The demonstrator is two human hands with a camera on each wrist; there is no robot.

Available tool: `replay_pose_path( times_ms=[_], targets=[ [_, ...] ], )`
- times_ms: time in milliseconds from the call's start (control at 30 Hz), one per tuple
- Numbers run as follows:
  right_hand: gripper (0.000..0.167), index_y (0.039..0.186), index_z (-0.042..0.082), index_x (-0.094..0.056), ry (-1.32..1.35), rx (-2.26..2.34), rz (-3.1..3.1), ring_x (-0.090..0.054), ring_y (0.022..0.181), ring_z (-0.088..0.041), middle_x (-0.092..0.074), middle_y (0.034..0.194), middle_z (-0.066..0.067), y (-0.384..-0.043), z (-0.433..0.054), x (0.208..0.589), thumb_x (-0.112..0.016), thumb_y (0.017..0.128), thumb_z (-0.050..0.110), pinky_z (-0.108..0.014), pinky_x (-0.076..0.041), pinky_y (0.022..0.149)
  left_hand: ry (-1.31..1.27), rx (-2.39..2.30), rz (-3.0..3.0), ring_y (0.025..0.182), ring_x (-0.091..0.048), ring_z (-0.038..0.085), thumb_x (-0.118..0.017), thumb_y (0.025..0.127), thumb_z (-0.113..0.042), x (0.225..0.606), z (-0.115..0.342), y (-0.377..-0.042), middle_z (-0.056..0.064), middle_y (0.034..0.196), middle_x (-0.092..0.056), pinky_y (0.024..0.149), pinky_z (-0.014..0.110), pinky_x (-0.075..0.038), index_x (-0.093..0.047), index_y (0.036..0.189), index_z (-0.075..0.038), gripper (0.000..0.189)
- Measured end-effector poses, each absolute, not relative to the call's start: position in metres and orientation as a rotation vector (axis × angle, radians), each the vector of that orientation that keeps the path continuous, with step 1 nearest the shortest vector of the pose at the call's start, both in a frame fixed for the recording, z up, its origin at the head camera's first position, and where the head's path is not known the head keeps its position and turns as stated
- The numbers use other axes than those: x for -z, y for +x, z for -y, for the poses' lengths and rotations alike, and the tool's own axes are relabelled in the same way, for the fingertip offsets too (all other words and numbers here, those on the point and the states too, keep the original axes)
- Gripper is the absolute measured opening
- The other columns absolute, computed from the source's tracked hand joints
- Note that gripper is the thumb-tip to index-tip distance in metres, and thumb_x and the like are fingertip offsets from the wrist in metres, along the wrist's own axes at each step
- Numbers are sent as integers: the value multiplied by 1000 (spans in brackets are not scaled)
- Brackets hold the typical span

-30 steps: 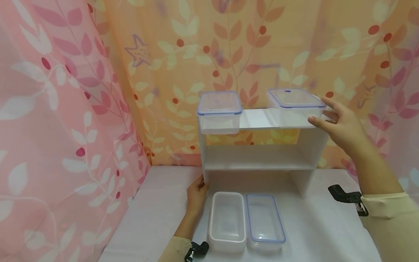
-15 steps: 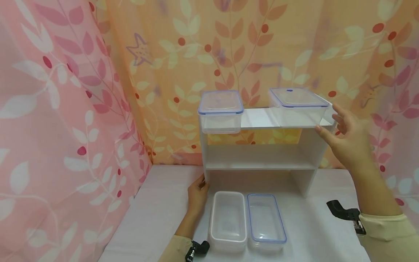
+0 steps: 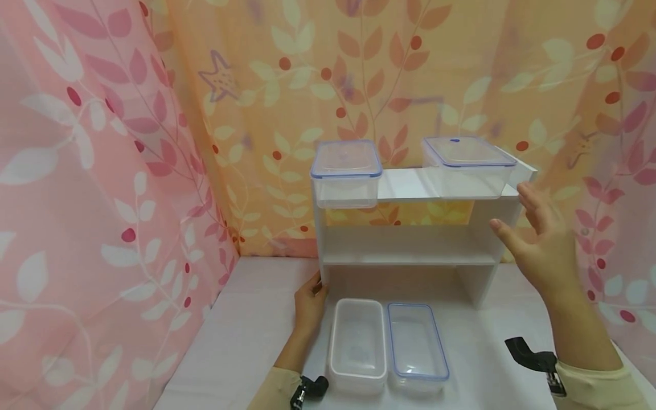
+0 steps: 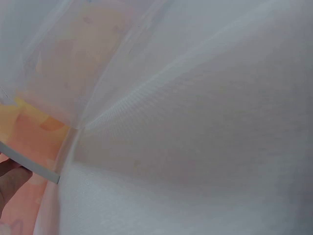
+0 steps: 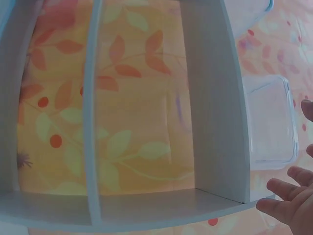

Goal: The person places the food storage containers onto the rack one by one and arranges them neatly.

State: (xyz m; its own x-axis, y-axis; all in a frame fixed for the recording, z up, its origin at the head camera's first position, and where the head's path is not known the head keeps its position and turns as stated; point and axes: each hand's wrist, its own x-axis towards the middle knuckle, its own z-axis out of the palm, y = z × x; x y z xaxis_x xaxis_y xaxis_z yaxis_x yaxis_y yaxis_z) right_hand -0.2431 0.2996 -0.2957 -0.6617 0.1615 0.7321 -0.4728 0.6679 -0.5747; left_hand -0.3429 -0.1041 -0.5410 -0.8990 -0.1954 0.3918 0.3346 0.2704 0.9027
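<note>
A white two-tier shelf point(image 3: 405, 245) stands on the table. My left hand point(image 3: 310, 302) pinches the lower front edge of its left side panel; the left wrist view shows the thumb point(image 4: 13, 183) against the panel. Off the shelf's right end, my right hand point(image 3: 545, 245) is raised with fingers spread, holding nothing. On the shelf top sit two clear food containers with blue-rimmed lids: one at the left end point(image 3: 345, 192), jutting past the front edge, and a wider one point(image 3: 468, 179) near the right end.
Before the shelf, two clear containers lie side by side on the white-covered table point(image 3: 246, 330), one with a whitish rim point(image 3: 357, 341), the other blue-rimmed point(image 3: 417, 341). Floral curtains point(image 3: 277, 114) hang behind and at both sides.
My right hand has let go of the right-hand container on the shelf top and moved down and right, away from it. My left hand keeps its place on the side panel.
</note>
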Motion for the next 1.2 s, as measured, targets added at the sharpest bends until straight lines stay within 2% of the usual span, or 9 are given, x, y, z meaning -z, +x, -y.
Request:
replay_pose_path(
  times_ms=[267, 567, 767, 900, 1033, 1200],
  targets=[
    [76, 154, 24, -49, 293, -988, 2071, -38, 143, 3, -46, 159, 1, -231, -290, 322, -81, 86, 7, -6, -29, 109, -152, 1703, 2100, 110, -72, 26, -72, 92, -2, 541, 107, -341, 11, 133, -68, 84, 27, -57, -65, 138, -7, 47],
    [82, 153, 27, -49, 344, -974, 2098, -36, 141, 9, -44, 160, 2, -218, -280, 345, -83, 82, 3, -3, -28, 107, -145, 1704, 2088, 110, -72, 33, -71, 92, 0, 540, 108, -339, 13, 131, -69, 76, 23, -57, -65, 138, -4, 46],
    [90, 153, 23, -50, 417, -975, 2096, -36, 146, 2, -45, 160, 4, -211, -272, 362, -86, 75, -6, -4, -27, 109, -139, 1706, 2078, 110, -72, 31, -72, 91, 0, 539, 108, -336, 12, 130, -70, 78, 26, -57, -66, 137, -8, 47],
    [93, 153, 20, -50, 460, -985, 2085, -36, 148, -4, -46, 159, -2, -207, -268, 371, -86, 72, -9, -6, -26, 112, -138, 1703, 2079, 110, -72, 29, -72, 91, 0, 539, 108, -337, 11, 131, -70, 83, 28, -57, -66, 137, -7, 47],
    [94, 152, 18, -51, 475, -995, 2088, -35, 148, -5, -47, 158, -8, -204, -265, 379, -86, 70, -11, -7, -25, 113, -122, 1686, 2103, 111, -72, 27, -72, 91, -1, 539, 108, -339, 9, 132, -69, 85, 29, -57, -65, 138, -7, 47],
    [94, 152, 17, -50, 467, -1030, 2119, -34, 148, -1, -46, 158, -9, -200, -262, 392, -87, 70, -9, -6, -24, 113, -132, 1679, 2099, 111, -72, 28, -72, 91, 0, 541, 108, -340, 10, 132, -69, 84, 28, -58, -66, 138, -8, 47]
  ],
)
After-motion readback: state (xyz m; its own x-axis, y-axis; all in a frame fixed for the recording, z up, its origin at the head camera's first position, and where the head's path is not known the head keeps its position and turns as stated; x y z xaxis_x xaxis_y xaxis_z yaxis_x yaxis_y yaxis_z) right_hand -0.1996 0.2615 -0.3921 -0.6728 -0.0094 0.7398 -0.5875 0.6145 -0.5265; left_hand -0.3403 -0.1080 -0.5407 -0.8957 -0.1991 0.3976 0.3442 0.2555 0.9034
